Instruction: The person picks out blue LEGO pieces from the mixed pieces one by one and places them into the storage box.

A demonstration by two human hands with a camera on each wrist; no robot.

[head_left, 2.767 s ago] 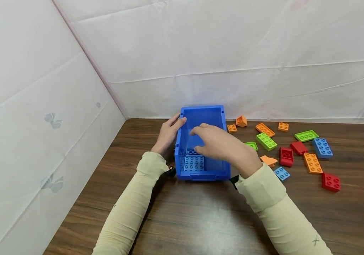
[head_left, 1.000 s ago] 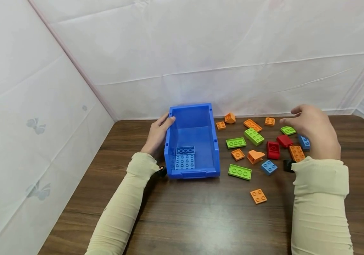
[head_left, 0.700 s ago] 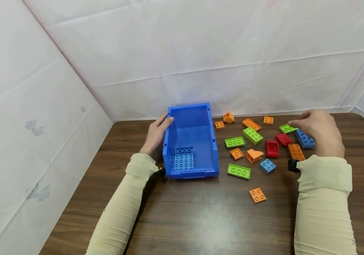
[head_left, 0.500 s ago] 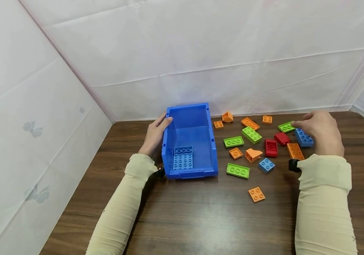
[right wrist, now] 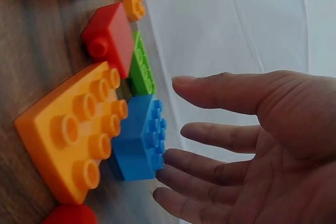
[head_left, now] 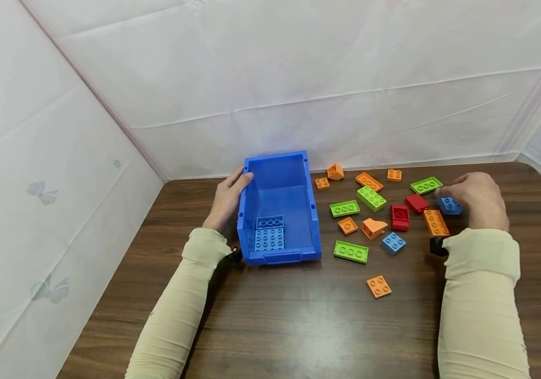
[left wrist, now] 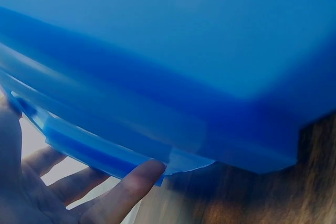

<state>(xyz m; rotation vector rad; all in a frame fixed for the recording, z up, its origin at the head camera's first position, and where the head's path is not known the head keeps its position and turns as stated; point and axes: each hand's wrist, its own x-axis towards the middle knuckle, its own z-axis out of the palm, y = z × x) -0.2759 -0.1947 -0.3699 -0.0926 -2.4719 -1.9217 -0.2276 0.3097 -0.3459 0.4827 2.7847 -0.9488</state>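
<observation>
My left hand (head_left: 226, 201) grips the left wall of a blue plastic bin (head_left: 285, 258), thumb over the rim and fingers outside; in the left wrist view the bin's blue wall fills most of the picture. Inside the bin, light blue building bricks (head_left: 269, 239) lie in the near left corner. My right hand (head_left: 481, 200) hovers at the right over a blue eight-stud brick (head_left: 449, 206). The right wrist view shows the right hand's thumb and fingers apart beside this blue brick (right wrist: 137, 139), with nothing between them; whether a fingertip touches it I cannot tell.
Orange, green, red and blue bricks lie scattered right of the bin, among them an orange brick (head_left: 436, 222), red bricks (head_left: 400, 217) and a green plate (head_left: 425, 185). An orange plate (head_left: 379, 287) lies nearer the front. White sheeting (head_left: 270, 79) hangs behind the wooden table (head_left: 308, 316).
My right hand has left the bin, reached over to the right, and come down at the blue eight-stud brick. The left hand stays on the bin. The head view has shifted rightward.
</observation>
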